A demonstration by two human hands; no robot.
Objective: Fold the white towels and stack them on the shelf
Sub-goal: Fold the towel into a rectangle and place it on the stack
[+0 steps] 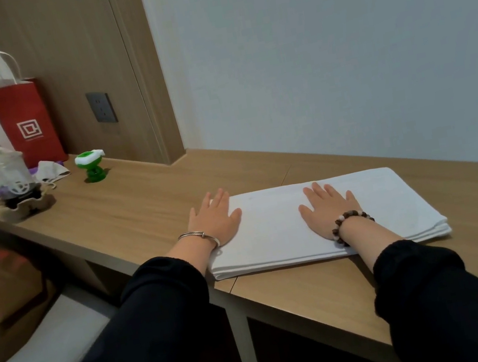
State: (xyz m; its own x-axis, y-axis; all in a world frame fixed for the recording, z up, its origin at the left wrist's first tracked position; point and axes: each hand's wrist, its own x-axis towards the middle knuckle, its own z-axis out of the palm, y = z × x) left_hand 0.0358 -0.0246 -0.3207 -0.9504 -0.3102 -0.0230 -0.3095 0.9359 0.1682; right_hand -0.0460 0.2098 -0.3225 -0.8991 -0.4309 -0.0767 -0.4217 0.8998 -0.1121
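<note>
A white towel (389,205), folded into a flat rectangle of several layers, lies on the wooden shelf top (146,203) near its front edge. My left hand (214,220) rests palm down on the towel's left end, fingers spread, partly over the edge. On the towel's middle my right hand (329,209) also presses flat with fingers apart. Neither hand holds anything. Both arms wear dark sleeves, with a metal bangle on the left wrist and a bead bracelet on the right.
At the shelf's far left stand a red paper bag (26,122), a green and white toy (91,165), a cloth pouch (52,170) and a tissue pack in a holder (5,183). A wall socket (102,107) sits on the wood panel. Open compartments lie below the shelf.
</note>
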